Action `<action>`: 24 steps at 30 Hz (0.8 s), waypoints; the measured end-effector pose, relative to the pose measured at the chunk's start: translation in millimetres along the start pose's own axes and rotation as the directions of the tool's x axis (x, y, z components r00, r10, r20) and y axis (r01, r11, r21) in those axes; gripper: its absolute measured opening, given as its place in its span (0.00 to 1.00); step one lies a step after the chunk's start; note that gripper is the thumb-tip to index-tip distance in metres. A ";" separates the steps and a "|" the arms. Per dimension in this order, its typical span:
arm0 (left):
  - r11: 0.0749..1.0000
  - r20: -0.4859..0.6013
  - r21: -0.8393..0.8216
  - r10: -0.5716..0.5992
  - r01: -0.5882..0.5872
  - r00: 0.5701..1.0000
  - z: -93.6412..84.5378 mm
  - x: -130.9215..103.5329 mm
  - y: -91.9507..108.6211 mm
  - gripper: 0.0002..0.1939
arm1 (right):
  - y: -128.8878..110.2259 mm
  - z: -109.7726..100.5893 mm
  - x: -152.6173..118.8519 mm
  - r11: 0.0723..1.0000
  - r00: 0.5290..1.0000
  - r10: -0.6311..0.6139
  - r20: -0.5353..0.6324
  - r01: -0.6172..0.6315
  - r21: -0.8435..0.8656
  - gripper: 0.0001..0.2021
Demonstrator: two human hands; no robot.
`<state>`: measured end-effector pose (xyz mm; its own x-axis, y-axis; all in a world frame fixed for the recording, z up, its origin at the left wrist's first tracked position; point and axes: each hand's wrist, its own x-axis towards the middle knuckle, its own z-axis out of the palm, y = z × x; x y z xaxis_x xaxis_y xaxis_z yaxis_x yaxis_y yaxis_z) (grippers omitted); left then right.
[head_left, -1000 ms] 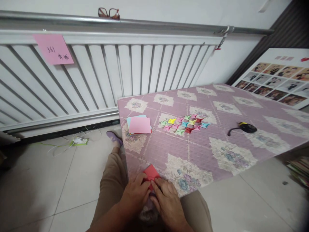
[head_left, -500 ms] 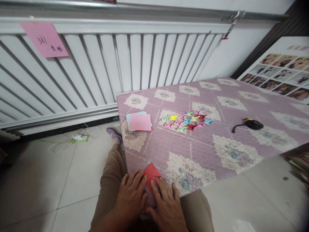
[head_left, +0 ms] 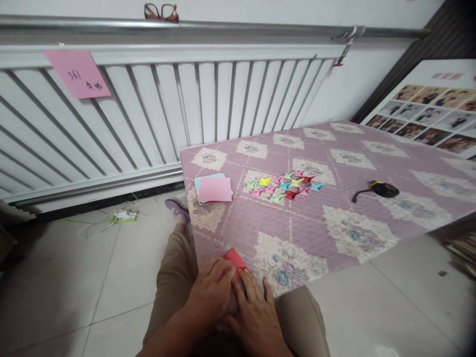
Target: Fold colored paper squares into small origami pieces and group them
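A folded piece of red paper lies at the near left corner of the cloth-covered table, partly covered by my fingers. My left hand rests on its left side, fingers laid over the paper and a little blurred. On its lower right edge my right hand lies flat with the fingers stretched out. Farther up is a stack of coloured paper sheets, a pink one on top. Right of the stack, several small folded paper pieces in many colours sit grouped together.
A black tape measure with a strap lies on the table's right part. Behind stands a white radiator with a pink note; glasses rest above the pipe. A power strip with cables is on the floor at left.
My left hand has shifted right and up over the red paper, covering more of it. My right hand stays nearly in place. The view has tilted up slightly, showing the glasses.
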<state>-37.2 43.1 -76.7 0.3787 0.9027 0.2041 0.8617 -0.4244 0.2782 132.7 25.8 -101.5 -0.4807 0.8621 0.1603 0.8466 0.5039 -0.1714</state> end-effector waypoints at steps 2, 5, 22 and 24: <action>0.997 0.024 -0.045 0.056 -0.055 0.998 5.8 2.4 1.4 0.20 | -1.2 -1.0 -0.1 1.000 1.000 0.005 0.005 -0.005 0.001 0.32; 0.998 0.070 -0.065 0.032 -0.027 0.997 13.2 2.5 1.8 0.20 | -4.0 -1.6 -1.0 1.000 1.000 0.007 0.014 -0.007 0.002 0.32; 0.998 0.068 -0.034 0.056 -0.054 0.996 6.0 5.0 6.0 0.21 | 7.9 -42.0 13.8 0.940 0.991 0.099 -0.092 -0.062 0.334 0.11; 0.998 0.081 -0.038 0.058 -0.055 0.995 2.8 6.1 7.1 0.21 | 12.5 -48.1 31.4 0.921 0.983 0.151 -0.102 -0.102 0.377 0.09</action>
<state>-27.8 45.8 -76.1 0.4543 0.8793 0.1432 0.8260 -0.4759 0.3019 139.2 56.6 -51.8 -0.3221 0.9182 0.2307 0.7424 0.3962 -0.5403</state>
